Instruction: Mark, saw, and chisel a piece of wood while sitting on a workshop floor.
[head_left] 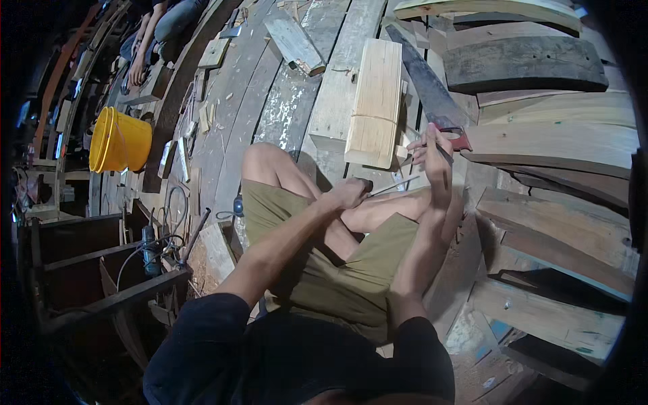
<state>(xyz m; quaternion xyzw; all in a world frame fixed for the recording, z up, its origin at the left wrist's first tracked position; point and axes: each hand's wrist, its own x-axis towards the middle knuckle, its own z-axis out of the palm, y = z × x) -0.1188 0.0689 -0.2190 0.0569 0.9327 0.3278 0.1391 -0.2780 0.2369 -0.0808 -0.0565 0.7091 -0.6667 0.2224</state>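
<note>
The slim pale rod [397, 185] is at the left hand [351, 194], which is closed in a fist about its dark end, in front of the seated person's crossed legs. Its long axis runs rightward from that fist and slightly away from the body; the free end points below the right hand [435, 152], standing apart from it. The right hand is raised, fingers drawn narrow about a thin dark stick [443, 154], type not confirmed. The left hand is nearer the rod. Beyond both hands lies a pale wood block [375, 94], lengthwise away from the person, its near end just past the left fist; a thin brown line crosses it. Right of the block is a saw [426, 84]. Curved boards [526, 64] line the right; a yellow bucket [121, 140] stands left.
</note>
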